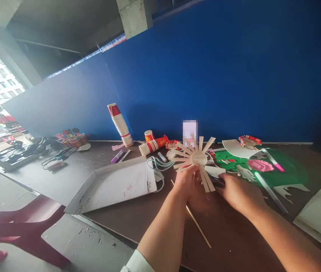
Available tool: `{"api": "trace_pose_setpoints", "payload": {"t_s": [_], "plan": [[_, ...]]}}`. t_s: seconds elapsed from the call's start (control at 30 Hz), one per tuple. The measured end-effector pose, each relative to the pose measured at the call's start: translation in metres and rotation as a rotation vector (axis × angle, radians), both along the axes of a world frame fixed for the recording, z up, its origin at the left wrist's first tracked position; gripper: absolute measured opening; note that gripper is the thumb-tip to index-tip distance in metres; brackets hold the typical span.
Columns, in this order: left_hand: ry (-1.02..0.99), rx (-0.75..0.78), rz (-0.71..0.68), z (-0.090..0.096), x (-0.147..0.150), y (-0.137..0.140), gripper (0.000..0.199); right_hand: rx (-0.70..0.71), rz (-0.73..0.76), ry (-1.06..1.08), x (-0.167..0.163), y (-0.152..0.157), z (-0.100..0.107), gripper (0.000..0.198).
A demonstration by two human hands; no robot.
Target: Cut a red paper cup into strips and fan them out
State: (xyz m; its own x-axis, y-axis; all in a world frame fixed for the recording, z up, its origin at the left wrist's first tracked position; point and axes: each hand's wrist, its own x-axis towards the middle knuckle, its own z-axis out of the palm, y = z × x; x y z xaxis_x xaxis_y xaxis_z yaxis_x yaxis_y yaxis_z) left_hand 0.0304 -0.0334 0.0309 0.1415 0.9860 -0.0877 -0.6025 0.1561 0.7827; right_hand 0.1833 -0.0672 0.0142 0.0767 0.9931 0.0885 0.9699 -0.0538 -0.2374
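A paper cup [199, 158] has its wall cut into strips that splay out around the round base like petals. My left hand [187, 179] pinches it from below, near the base. One wider piece of the cup wall, at the lower right, is uncut. Beside that piece is my right hand [234, 190], its fingers closed around dark-handled scissors [219, 182], mostly hidden by the hand. Below my hands a thin wooden stick [198, 226] lies on the dark table [219, 234].
A shallow white cardboard box [115, 189] lies left of my arms. Behind it are a leaning stack of paper cups [120, 124] and a purple glue stick [117, 156]. Green paper [287, 166], markers [270, 192] and paper scraps lie right. A blue partition [205, 75] stands behind.
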Motion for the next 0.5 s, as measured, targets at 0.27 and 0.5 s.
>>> {"api": "trace_pose_setpoints", "payload": {"t_s": [0.27, 0.5], "plan": [[0.162, -0.005, 0.056, -0.012, -0.002, 0.007, 0.032, 0.026, 0.063, -0.162, -0.009, -0.014, 0.018, 0.022], [0.133, -0.011, 0.04, -0.029, -0.001, 0.018, 0.04, -0.042, 0.266, 0.345, -0.015, -0.016, 0.019, 0.029]]}}
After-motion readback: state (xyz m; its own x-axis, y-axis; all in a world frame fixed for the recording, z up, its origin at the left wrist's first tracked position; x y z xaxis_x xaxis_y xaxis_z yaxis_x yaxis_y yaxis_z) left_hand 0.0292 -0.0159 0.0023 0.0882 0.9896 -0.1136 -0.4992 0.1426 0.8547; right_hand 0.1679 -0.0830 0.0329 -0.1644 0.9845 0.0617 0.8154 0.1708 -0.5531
